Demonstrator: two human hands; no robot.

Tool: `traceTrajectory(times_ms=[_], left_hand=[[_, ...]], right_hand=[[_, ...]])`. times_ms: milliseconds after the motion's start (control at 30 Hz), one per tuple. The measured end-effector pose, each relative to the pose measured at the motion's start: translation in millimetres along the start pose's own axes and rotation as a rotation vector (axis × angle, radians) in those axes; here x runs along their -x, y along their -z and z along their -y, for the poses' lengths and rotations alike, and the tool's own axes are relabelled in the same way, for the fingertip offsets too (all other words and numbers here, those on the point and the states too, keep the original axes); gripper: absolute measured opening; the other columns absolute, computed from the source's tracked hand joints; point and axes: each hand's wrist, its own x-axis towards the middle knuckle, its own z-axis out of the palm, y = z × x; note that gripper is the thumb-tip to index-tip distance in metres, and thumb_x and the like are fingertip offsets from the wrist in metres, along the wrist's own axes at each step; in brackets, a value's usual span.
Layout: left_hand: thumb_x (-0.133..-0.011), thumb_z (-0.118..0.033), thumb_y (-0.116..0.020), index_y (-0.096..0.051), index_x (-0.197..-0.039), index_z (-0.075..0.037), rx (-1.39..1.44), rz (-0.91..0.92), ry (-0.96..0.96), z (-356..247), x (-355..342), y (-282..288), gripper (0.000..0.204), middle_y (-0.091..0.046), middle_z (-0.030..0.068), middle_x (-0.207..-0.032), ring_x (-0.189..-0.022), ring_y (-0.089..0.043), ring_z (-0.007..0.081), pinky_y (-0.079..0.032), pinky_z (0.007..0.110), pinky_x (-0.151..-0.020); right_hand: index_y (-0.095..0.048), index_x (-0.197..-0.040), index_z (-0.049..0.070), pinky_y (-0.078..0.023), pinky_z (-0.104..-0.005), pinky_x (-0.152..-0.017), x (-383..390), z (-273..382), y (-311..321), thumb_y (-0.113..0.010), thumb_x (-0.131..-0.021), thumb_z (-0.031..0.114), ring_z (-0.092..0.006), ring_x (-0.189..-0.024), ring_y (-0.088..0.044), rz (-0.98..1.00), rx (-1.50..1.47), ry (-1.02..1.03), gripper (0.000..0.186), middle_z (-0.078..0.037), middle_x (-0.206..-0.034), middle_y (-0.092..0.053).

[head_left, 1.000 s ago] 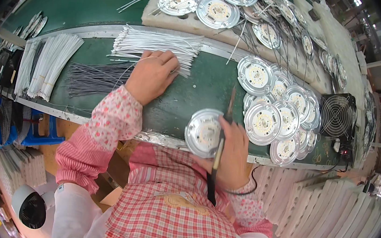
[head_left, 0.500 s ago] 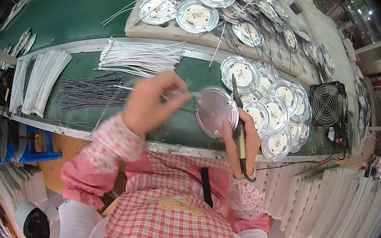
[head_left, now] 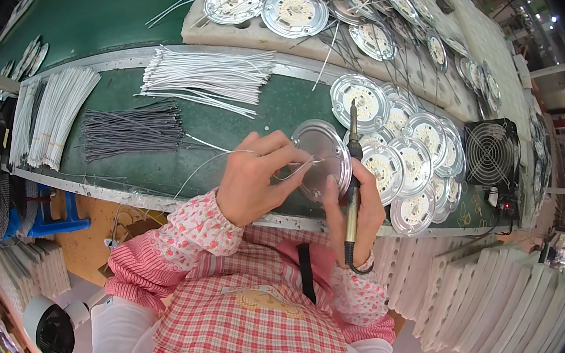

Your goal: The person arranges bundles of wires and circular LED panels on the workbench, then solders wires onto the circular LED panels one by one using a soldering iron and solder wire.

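Observation:
In my right hand (head_left: 365, 203) are both a soldering iron (head_left: 353, 184) and a round metal lamp plate (head_left: 311, 136). The iron stands with its tip pointing away from me, and the plate is tilted, its plain grey side turned up. My left hand (head_left: 258, 177) is closed, thumb and forefinger pinching a white wire (head_left: 209, 144) right at the plate's face. A thinner strand (head_left: 193, 175) loops from this hand down to the table edge. The fingers partly hide where the wire meets the plate.
White wires (head_left: 207, 77) and dark grey wires (head_left: 131, 131) lie in piles left of my hands; bundled white wires (head_left: 59, 116) sit farther left. LED lamp plates (head_left: 409, 163) overlap on the right, beside a black fan (head_left: 491, 153). More plates (head_left: 294, 12) cover a foam board (head_left: 242, 41) behind.
My left hand has come right and toward me, from above the wire piles to the lamp plate. The plate has tilted in my right hand, and the soldering iron now stands more upright.

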Motion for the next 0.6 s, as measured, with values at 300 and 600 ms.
traceTrajectory(times_ms=[300, 600], left_hand=[[-0.076, -0.006, -0.076, -0.072, -0.09, -0.011, -0.02, -0.038, -0.071, 2, 7, -1, 0.015, -0.062, 0.002, -0.08, -0.061, -0.055, 0.0192, -0.04, 0.032, -0.065], [-0.082, 0.003, -0.067, -0.068, -0.1, 0.001, 0.32, 0.14, 0.255, 18, 6, 4, 0.018, -0.062, 0.0105, -0.085, -0.073, -0.061, 0.0204, -0.046, 0.029, -0.065]], right_hand=[[-0.064, -0.121, 0.009, -0.051, -0.0306, -0.06, 7, 19, -4, -0.083, -0.075, 0.009, -0.0209, -0.065, -0.061, -0.006, 0.084, 0.251, 0.049, -0.009, -0.085, -0.062], [-0.025, -0.152, 0.001, -0.039, -0.0398, -0.108, -31, -30, -10, -0.098, -0.056, 0.028, -0.0307, -0.129, -0.048, 0.43, -0.251, 0.239, 0.123, -0.018, -0.141, -0.045]])
